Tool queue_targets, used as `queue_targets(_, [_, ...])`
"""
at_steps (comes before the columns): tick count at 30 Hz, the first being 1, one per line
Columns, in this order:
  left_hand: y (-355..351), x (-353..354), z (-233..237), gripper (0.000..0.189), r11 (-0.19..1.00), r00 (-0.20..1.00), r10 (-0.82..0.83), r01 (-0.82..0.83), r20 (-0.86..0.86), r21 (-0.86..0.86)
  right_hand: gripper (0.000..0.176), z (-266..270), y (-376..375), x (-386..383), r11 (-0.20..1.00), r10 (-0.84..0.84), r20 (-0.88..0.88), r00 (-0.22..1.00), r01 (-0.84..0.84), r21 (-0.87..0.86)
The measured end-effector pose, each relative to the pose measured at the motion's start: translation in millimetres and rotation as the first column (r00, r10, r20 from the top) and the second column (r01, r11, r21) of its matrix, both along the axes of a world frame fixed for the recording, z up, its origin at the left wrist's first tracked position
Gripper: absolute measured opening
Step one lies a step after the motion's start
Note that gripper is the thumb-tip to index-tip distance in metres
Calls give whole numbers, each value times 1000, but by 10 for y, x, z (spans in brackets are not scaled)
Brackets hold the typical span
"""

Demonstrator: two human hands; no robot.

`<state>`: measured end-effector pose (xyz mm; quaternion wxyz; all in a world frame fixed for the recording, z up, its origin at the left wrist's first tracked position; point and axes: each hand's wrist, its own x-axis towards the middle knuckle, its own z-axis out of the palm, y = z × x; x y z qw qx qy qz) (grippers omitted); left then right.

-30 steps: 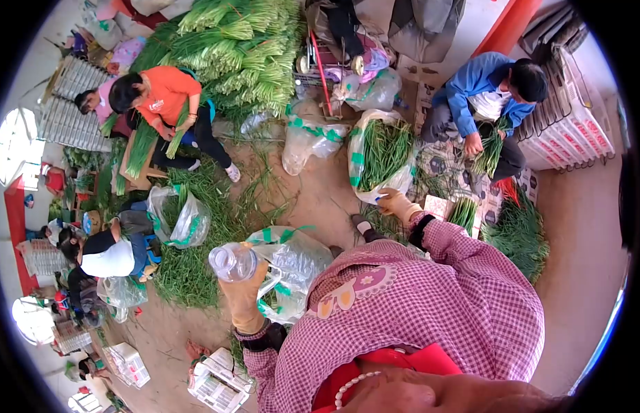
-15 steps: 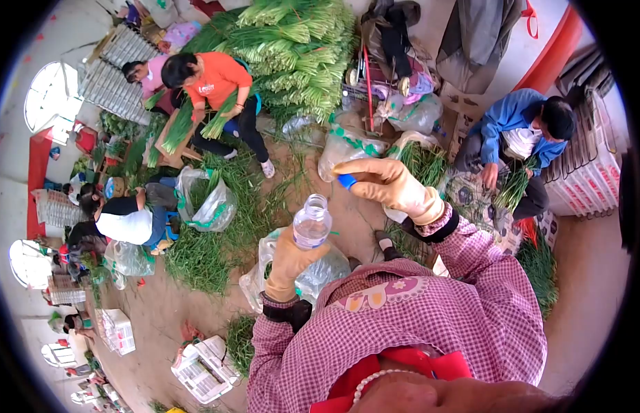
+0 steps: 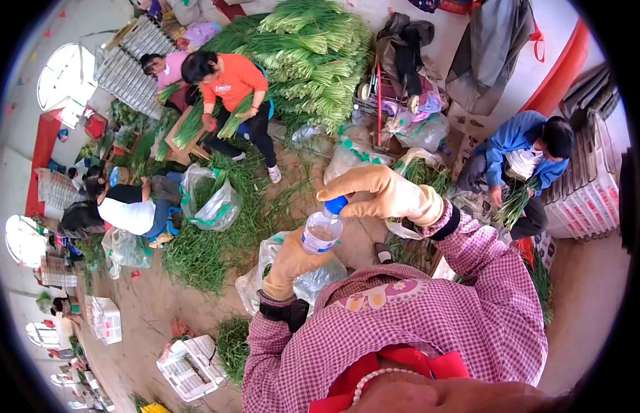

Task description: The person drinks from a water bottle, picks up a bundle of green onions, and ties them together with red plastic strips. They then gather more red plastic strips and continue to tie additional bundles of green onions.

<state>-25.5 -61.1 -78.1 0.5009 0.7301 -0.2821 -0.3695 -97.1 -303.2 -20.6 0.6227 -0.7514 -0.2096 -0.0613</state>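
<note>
A clear plastic bottle (image 3: 322, 233) with a paper-like label band stands slightly tilted in front of my chest. My left hand (image 3: 296, 265), in a tan glove, is closed around its lower part. My right hand (image 3: 385, 193), gloved the same way, pinches a blue bottle cap (image 3: 336, 205) between thumb and fingers. The cap sits over the bottle's mouth and hides the opening. Below my left hand, a clear plastic bag (image 3: 320, 282) lies by my lap, partly covered by my checked sleeve and smock.
Loose green stalks (image 3: 203, 255) litter the floor, and a tall heap of bundled stalks (image 3: 313, 55) rises behind. A person in orange (image 3: 234, 76) and a person in blue (image 3: 513, 148) handle bundles. White crates (image 3: 189, 368) stand at the lower left.
The blue cap in my right hand has come onto the bottle's mouth, which was uncovered before. My left hand has brought the bottle slightly right, and the view has shifted a little.
</note>
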Motion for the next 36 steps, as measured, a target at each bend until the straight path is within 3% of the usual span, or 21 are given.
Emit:
queue_targets(4, [58,96,-20,46,988,992,-36,54,-122,145,37,148,-38,8,997,54,-82,995,-59,-56])
queue_targets(7, [39,127,-121,47,989,977,-147,141,-157,-48,36,144,-41,40,997,58,32,998,-56,-59])
queue_targets(8, [13,146,-54,46,988,960,-150,151,-237,-14,35,151,-45,48,999,22,27,999,-21,-47])
queue_targets(10, [-73,165,55,44,994,966,-106,106,-236,-14,36,216,-68,64,973,-104,53,993,113,-202])
queue_targets(11, [-129,182,50,42,996,993,-89,90,-83,7,35,276,-65,45,974,-141,43,989,146,-175])
queue_targets(14, [-274,238,116,42,998,997,-27,31,76,-49,27,329,-48,70,922,-332,76,940,341,-184])
queue_targets(16, [-399,261,128,42,997,990,23,-14,136,-70,25,368,-48,62,905,-368,146,918,390,-172])
queue_targets(18, [-488,260,133,41,994,978,75,-57,197,-97,24,398,-55,58,828,-450,198,871,490,-273])
queue_targets(20, [-579,276,143,39,994,987,42,-26,153,-106,22,458,-82,23,810,-472,151,869,495,-315])
queue_targets(22, [-625,304,144,40,990,996,-47,56,70,-130,21,421,-157,2,871,-410,193,891,446,-208])
queue_targets(24, [-686,364,102,43,966,970,-236,229,-49,-120,31,443,-262,-42,924,-313,68,947,320,-209])
queue_targets(25, [-730,345,60,52,951,958,-248,212,-145,-225,31,444,-319,-43,931,-279,106,955,295,-213])
queue_targets(28, [-842,338,5,61,930,919,-315,249,-236,-270,33,388,-461,-40,961,-192,191,963,224,-164])
queue_targets(29, [-911,331,6,64,926,906,-327,251,-270,-280,33,392,-521,-45,964,-209,140,968,228,-136])
queue_targets(32, [-1120,241,49,63,935,933,-291,231,-210,-267,31,398,-652,-138,960,-269,16,963,269,-76])
queue_targets(36, [-1590,280,70,48,951,965,-247,226,-82,-212,28,408,-1033,-201,921,-369,82,926,376,-98])
